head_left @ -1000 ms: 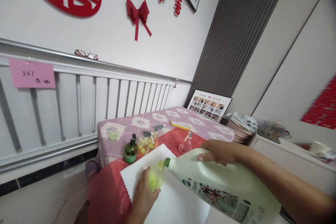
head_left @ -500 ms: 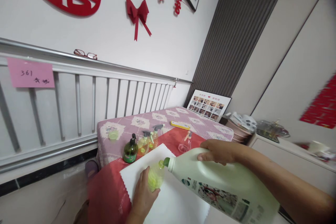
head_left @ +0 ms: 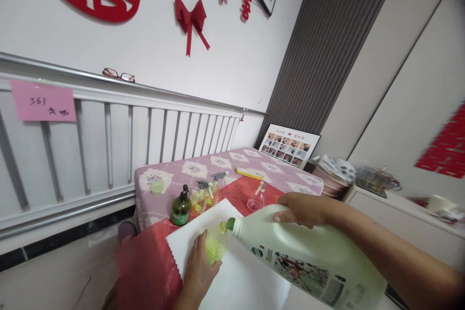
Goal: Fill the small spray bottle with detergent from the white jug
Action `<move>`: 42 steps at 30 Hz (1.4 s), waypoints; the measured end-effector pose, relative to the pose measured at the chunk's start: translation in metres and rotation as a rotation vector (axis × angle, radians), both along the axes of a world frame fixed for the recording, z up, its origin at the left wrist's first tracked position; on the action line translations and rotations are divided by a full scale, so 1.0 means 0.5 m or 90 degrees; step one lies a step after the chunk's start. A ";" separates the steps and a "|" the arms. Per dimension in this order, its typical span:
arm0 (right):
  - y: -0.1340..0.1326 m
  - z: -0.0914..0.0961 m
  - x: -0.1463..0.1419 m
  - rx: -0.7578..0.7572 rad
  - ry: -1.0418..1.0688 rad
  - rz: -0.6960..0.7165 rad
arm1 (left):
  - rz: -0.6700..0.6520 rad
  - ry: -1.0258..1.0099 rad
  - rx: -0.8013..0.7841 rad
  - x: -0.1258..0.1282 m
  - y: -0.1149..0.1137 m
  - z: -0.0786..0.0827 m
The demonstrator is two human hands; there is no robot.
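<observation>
My left hand (head_left: 200,267) is wrapped around a small clear yellow-green bottle (head_left: 217,244) above a white scallop-edged mat (head_left: 250,271). The bottle's open neck points up. My right hand (head_left: 298,209) grips a large pale green jug (head_left: 308,256) with a printed label, tipped on its side. Its green spout (head_left: 231,224) meets the mouth of the small bottle. Whether liquid is flowing between them, I cannot tell. Behind the small bottle stand a dark green pump bottle (head_left: 180,209) and several spray bottles (head_left: 198,198).
A clear pink spray bottle (head_left: 256,198) stands on the red cloth (head_left: 145,261). Farther back on the patterned tablecloth (head_left: 218,161) lies a yellow box (head_left: 249,173), and a pale green lid-like piece (head_left: 157,186) is at the left. A white radiator (head_left: 138,135) runs along the wall.
</observation>
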State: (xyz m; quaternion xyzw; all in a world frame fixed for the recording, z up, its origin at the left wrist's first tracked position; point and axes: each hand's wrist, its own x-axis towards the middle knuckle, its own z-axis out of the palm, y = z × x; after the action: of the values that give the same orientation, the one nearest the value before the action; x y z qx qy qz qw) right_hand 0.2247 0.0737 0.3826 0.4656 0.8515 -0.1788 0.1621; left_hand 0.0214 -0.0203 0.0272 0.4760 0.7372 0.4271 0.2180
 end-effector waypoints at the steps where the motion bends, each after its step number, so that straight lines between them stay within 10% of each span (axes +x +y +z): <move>1: 0.000 0.000 0.000 0.000 0.004 -0.001 | 0.001 0.001 0.001 0.000 0.000 0.000; 42: -0.006 0.010 -0.007 0.011 -0.023 0.005 | 0.006 -0.004 0.005 0.002 0.001 -0.002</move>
State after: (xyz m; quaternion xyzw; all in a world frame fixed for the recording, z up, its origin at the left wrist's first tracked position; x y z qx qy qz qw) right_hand 0.2212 0.0706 0.3873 0.4670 0.8516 -0.1623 0.1745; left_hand 0.0222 -0.0201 0.0265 0.4721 0.7369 0.4327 0.2165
